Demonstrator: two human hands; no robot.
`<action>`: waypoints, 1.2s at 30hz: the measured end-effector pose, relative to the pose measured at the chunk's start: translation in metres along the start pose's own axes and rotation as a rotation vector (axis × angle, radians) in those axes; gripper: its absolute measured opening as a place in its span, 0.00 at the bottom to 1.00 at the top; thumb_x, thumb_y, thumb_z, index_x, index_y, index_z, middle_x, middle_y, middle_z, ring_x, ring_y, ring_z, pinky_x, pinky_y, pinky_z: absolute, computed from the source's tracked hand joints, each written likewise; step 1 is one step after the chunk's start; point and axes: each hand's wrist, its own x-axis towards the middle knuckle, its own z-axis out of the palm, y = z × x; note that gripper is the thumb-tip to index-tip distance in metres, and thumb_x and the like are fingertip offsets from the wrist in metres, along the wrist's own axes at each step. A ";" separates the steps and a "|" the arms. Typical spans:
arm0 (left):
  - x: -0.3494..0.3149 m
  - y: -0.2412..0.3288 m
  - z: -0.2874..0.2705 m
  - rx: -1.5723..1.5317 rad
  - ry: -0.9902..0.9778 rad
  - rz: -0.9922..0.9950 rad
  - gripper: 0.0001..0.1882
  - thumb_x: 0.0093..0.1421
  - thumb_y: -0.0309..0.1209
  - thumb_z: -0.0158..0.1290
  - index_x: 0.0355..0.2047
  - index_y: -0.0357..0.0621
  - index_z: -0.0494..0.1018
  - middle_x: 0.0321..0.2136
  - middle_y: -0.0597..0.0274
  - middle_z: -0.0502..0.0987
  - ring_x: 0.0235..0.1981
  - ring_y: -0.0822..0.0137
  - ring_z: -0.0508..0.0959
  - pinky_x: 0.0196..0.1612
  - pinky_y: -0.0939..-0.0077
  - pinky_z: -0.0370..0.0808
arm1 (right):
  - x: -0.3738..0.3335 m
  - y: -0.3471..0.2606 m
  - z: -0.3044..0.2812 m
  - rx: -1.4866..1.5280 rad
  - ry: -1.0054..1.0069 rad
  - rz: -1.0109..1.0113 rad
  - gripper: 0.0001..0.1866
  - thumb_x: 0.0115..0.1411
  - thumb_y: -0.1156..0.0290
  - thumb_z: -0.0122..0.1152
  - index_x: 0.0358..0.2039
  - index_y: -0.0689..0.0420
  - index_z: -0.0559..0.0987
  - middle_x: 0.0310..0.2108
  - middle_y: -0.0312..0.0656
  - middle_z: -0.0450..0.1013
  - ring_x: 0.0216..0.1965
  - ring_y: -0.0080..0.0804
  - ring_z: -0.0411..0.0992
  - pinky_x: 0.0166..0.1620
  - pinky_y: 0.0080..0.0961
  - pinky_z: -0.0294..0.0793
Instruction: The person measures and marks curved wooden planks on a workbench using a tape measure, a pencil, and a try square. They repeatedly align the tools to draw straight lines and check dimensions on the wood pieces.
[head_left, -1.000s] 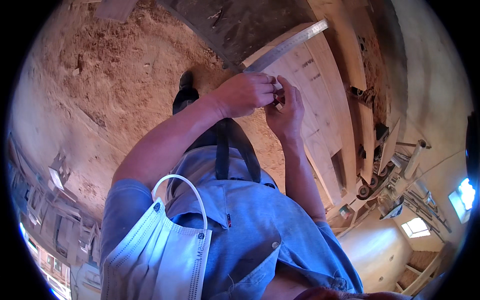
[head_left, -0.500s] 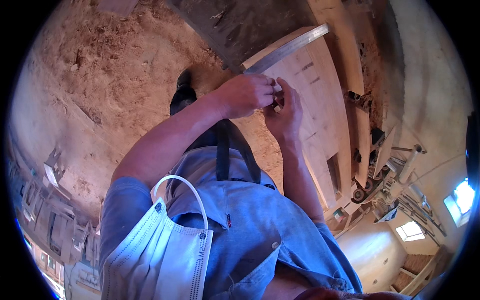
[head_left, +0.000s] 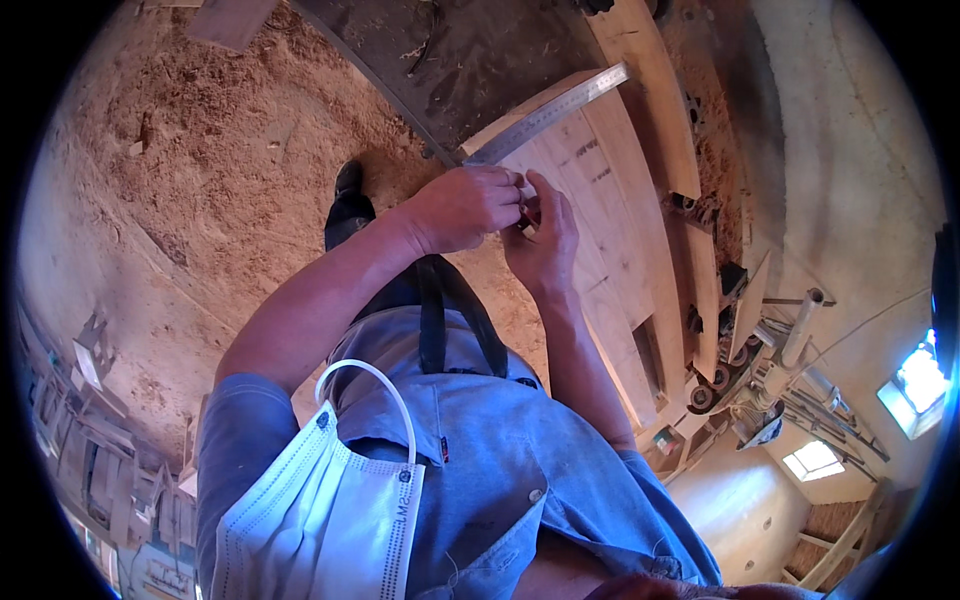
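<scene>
My left hand (head_left: 465, 208) and my right hand (head_left: 545, 235) meet in front of me, fingertips almost touching. Both are closed, fingers bent around something small between them. A pale bit and a dark reddish bit show there, but the fingers hide its kind. Just beyond the hands, a metal ruler (head_left: 548, 115) lies across wide, pale wooden boards (head_left: 600, 215). Several short dark marks show on the wood. The hands are over the boards' left edge.
A dark flat surface (head_left: 480, 60) lies beyond the ruler. Further planks (head_left: 650, 90) stand to the right, near pipes and wheeled metal parts (head_left: 715, 385). Sawdust covers the floor (head_left: 220, 170) at left. A white face mask (head_left: 320, 500) hangs near my left arm.
The view has shifted, so hands, ruler and boards sit slightly further left and lower. Both hands stay together in nearly the same pose.
</scene>
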 end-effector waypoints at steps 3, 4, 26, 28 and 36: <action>0.003 0.008 -0.008 -0.045 -0.077 -0.081 0.14 0.47 0.21 0.57 0.37 0.41 0.78 0.39 0.59 0.80 0.50 0.55 0.77 0.53 0.64 0.75 | -0.003 0.004 0.000 0.022 -0.001 0.044 0.37 0.42 0.83 0.68 0.57 0.56 0.71 0.29 0.42 0.72 0.32 0.39 0.72 0.35 0.35 0.74; 0.004 0.013 -0.012 -0.045 0.031 -0.148 0.15 0.49 0.21 0.57 0.39 0.41 0.78 0.41 0.58 0.80 0.50 0.54 0.77 0.53 0.64 0.75 | -0.005 0.005 0.000 0.036 -0.001 0.068 0.38 0.42 0.83 0.68 0.58 0.56 0.70 0.29 0.42 0.71 0.32 0.39 0.72 0.35 0.35 0.74; -0.034 -0.029 -0.021 -0.712 0.796 -1.189 0.16 0.63 0.25 0.55 0.51 0.30 0.75 0.36 0.55 0.81 0.36 0.70 0.80 0.44 0.77 0.76 | 0.103 0.031 -0.054 0.137 -0.039 0.093 0.11 0.58 0.71 0.64 0.42 0.55 0.82 0.24 0.41 0.73 0.25 0.24 0.68 0.31 0.26 0.71; -0.035 -0.042 -0.011 -0.665 0.769 -1.177 0.15 0.63 0.26 0.54 0.48 0.31 0.77 0.36 0.54 0.83 0.37 0.70 0.81 0.43 0.78 0.76 | 0.148 0.046 -0.068 0.071 -0.054 0.076 0.11 0.61 0.71 0.60 0.44 0.54 0.82 0.23 0.40 0.74 0.24 0.25 0.68 0.31 0.26 0.71; -0.022 -0.045 0.013 -0.514 0.596 -1.132 0.14 0.60 0.26 0.55 0.45 0.32 0.79 0.36 0.49 0.84 0.38 0.66 0.82 0.44 0.74 0.76 | 0.242 0.026 -0.053 -0.378 -0.561 -0.066 0.16 0.65 0.74 0.51 0.51 0.53 0.80 0.48 0.43 0.78 0.50 0.40 0.75 0.54 0.32 0.72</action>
